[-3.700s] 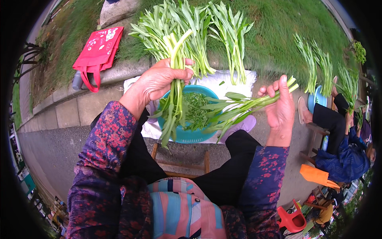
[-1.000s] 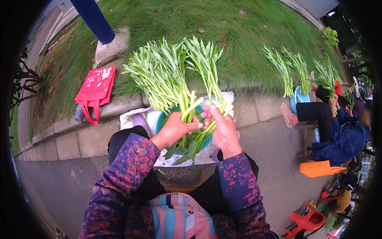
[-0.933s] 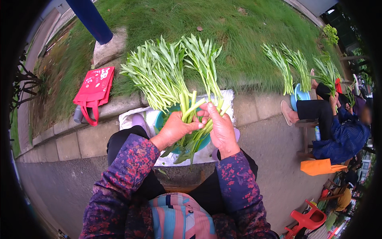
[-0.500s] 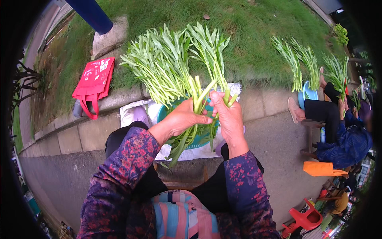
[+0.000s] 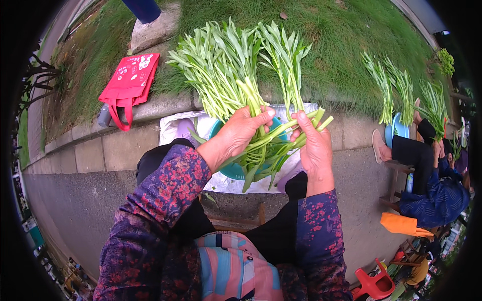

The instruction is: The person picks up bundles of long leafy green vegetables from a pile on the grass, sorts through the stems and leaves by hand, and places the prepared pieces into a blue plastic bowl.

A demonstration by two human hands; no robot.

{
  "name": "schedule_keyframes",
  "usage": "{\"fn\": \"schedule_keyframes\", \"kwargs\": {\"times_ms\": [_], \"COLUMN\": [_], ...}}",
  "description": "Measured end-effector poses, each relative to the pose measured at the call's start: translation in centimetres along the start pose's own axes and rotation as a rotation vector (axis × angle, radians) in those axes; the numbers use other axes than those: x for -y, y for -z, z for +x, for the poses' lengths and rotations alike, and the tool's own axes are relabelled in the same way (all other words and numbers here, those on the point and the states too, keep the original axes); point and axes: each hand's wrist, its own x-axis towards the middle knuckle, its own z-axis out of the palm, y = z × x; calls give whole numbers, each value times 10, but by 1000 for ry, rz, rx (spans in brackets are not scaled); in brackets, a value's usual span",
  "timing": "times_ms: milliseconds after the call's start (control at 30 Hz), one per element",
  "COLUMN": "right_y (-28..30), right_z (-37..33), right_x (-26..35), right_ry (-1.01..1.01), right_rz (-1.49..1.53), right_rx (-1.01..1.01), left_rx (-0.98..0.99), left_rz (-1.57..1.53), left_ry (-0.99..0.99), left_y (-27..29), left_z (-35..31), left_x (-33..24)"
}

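Note:
My left hand (image 5: pixel 235 132) is closed around several water spinach stems (image 5: pixel 249 92), whose pale cut ends point away from me. Further stems (image 5: pixel 275 133) slant to the right, gripped between the thumb and fingers of my right hand (image 5: pixel 316 144), with their cut ends just past the thumb. Leafy tops (image 5: pixel 258 168) hang below both hands, over a teal basin (image 5: pixel 232 172). The basin stands on a white sack (image 5: pixel 221 183) between my feet and is partly hidden by the greens. Beyond it lie a large pile of water spinach (image 5: pixel 216 70) and a smaller bunch (image 5: pixel 288 65).
A red bag (image 5: pixel 131 80) rests on the kerb at the left, with a grey bottle (image 5: pixel 104 116) beside it. To the right a seated person (image 5: pixel 433 188) handles greens near a blue basin (image 5: pixel 400 128). An orange bag (image 5: pixel 401 223) and a red plastic stool (image 5: pixel 374 282) are lower right.
My hands have moved further apart, the right one outward. The stems in my right hand now lie more sideways across the basin. The whole view has shifted slightly.

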Motion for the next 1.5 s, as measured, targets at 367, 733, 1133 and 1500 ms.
{"fn": "schedule_keyframes", "kwargs": {"times_ms": [367,733,1133,1500], "right_y": [35,52,56,68], "right_z": [8,10,4,9], "right_x": [18,32,39,43], "right_ry": [23,63,168,182], "right_rz": [123,205,145,287], "right_rx": [-124,-151,-73,-50], "left_rx": [-262,-371,-332,-253], "left_rz": [367,548,606,618], "left_ry": [-301,-391,-354,-276], "left_y": [19,29,35,40], "left_z": [0,-4,-7,-8], "left_x": [-29,-41,-40,-37]}}
